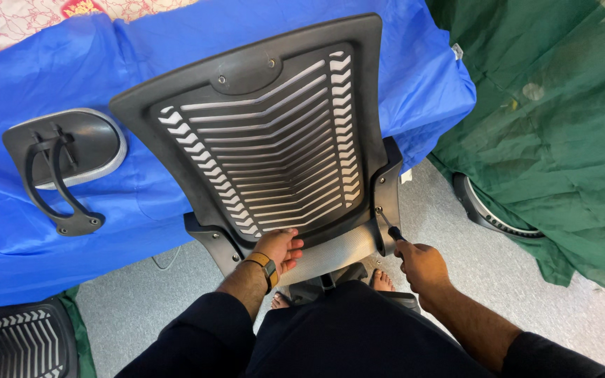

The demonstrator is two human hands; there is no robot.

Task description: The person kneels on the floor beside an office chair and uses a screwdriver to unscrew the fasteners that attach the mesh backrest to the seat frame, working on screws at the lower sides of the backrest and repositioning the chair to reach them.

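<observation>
The right hand is curled tight around a screwdriver. Only the dark handle top and the thin metal shaft stick out of the fist. The tip touches a small screw on the right side bracket of the chair back. The right arm comes in from the near right, in a dark sleeve, and bends up toward the bracket.

The left hand lies on the near bottom edge of the chair back. Its fingers are bent and pressed together against the plastic, and the thumb side faces up. A yellow-brown band goes round the wrist. The left arm reaches in from the near left.

The chair back is in the middle, hard black plastic with a wide smooth rim. Its middle is full of long curved slots, with short slanted slots down both sides. It leans from near the hands up onto a shiny blue sheet. A grey mesh strip shows under its near edge, between the two hands.

On the blue sheet to the left lies a black headrest piece with a grey rim and a looped bracket. A dark green cloth covers things on the right. Another black slotted part peeks in at the near left corner. The floor is grey and speckled.
</observation>
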